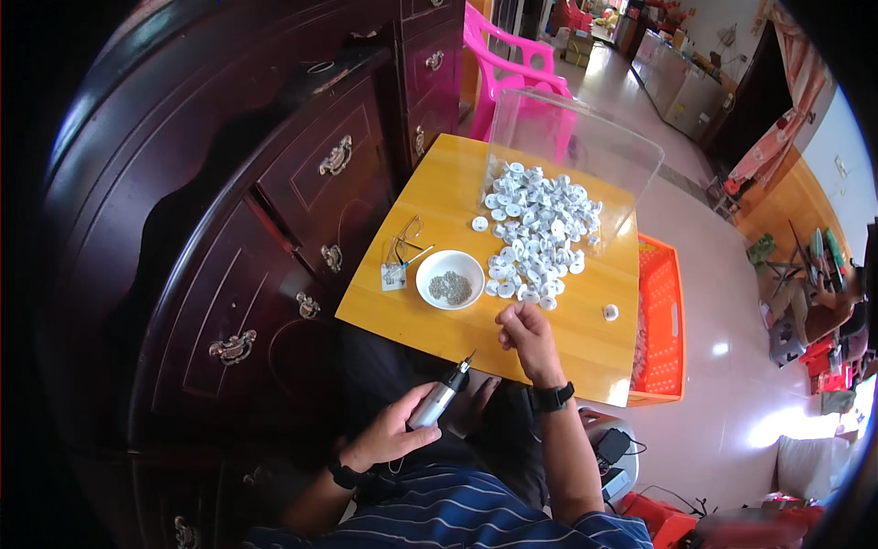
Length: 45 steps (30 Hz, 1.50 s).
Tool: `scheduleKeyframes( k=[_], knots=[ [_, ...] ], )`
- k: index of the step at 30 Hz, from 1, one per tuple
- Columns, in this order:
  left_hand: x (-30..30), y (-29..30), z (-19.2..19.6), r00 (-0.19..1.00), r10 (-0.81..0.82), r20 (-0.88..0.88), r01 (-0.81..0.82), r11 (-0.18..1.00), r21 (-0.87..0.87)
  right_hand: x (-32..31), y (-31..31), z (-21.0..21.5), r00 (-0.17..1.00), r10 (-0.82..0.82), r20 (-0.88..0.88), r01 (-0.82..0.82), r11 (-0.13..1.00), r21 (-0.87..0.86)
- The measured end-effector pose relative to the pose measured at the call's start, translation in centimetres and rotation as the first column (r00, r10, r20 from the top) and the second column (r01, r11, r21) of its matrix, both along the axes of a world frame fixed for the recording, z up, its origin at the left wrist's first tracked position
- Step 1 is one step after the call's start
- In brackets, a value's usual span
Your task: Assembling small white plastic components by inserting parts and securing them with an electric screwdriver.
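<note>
Electric screwdriver (437,405) is gripped by the left hand (391,434); the right hand (532,339) curls narrow, whether holding anything I cannot tell

Laid out by the clock face around a bowl (426,275) of small parts (450,288) on the surface (585,352): a pile of plastic pieces (540,229) at 2 o'clock, with a tub (608,146) at its 1 o'clock end; eyeglasses (402,242) at 10; a packet (393,277) at 9; the right grip (527,335) at 4; the power screwdriver (440,401), in the left grip (395,435), at 6. A cabinet (293,197) flanks the surface at 9, a crate (666,284) at 3.
</note>
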<state>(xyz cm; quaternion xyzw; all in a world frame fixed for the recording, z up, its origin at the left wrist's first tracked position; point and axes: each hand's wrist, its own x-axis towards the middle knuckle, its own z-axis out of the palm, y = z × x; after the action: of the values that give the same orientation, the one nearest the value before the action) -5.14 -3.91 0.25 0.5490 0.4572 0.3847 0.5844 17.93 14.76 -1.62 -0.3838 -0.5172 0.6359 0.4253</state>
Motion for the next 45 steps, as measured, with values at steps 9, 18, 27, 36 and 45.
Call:
scheduleKeyframes(
  k=[9, 18, 27, 36, 45],
  knots=[
    [2.1, 1.2, 0.0, 0.997, -0.074, -0.012, 0.075, 0.996, 0.055, 1.5, -3.9, -1.2, 0.972, 0.034, -0.233, -0.088, 0.97, -0.228],
    [1.6, 1.0, 1.1, 0.976, -0.064, 0.209, 0.122, 0.953, -0.279, 1.9, -3.7, -1.8, 0.958, 0.096, -0.271, -0.154, 0.967, -0.201],
    [2.4, 1.4, 0.8, 0.978, -0.042, 0.204, 0.105, 0.945, -0.309, 2.0, -3.3, -2.0, 0.986, 0.056, -0.156, -0.085, 0.979, -0.186],
    [3.6, 1.4, 0.4, 0.944, 0.067, -0.322, -0.016, 0.987, 0.157, 2.6, -3.0, -1.5, 0.997, 0.072, -0.043, -0.079, 0.974, -0.213],
    [2.2, 2.5, 1.2, 0.915, -0.083, 0.394, 0.227, 0.914, -0.336, 3.2, -2.9, -2.4, 0.951, 0.106, -0.29, -0.153, 0.978, -0.144]
  ],
)
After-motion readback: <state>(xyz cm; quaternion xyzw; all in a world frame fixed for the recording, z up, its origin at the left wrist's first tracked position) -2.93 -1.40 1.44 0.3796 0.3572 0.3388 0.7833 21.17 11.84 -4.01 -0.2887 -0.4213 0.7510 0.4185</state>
